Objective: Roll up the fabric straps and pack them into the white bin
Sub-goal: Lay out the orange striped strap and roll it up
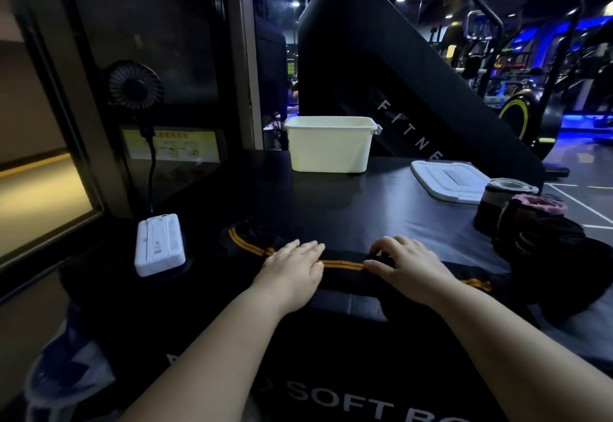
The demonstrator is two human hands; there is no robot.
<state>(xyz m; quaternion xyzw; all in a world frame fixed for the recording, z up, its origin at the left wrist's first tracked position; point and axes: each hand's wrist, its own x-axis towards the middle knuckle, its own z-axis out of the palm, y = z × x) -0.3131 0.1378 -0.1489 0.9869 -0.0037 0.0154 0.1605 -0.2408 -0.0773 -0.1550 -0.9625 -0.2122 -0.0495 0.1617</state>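
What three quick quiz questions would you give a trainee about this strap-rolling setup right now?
1. True or false: the lid lies on the table, off the white bin.
2. Multiple choice: the left hand on the striped strap is A) flat, B) a fist, C) lifted clear.
3. Fill in: the stripes on the striped strap are ___.
Key: 1 true; 2 A; 3 orange.
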